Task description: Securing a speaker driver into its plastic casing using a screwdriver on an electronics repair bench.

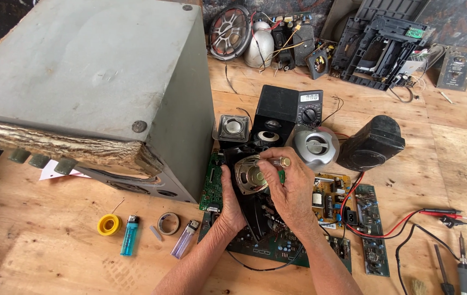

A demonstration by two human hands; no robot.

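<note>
My left hand (229,203) grips the left edge of a black speaker panel (252,210) that stands tilted over green circuit boards (277,247). A round speaker driver (248,176) with a metal magnet sits in the panel, its back toward me. My right hand (292,188) rests over the driver's right side, and its fingertips pinch a small brass-coloured part (285,161) at the driver's upper rim.
A large grey speaker cabinet (97,82) fills the left. A multimeter (310,106), small black speaker boxes (371,143), a silver round speaker (315,146) and more boards (372,226) lie around. Two lighters (129,235), solder rolls (108,224), probe leads (435,213) and a soldering iron (464,267) lie on the wooden table.
</note>
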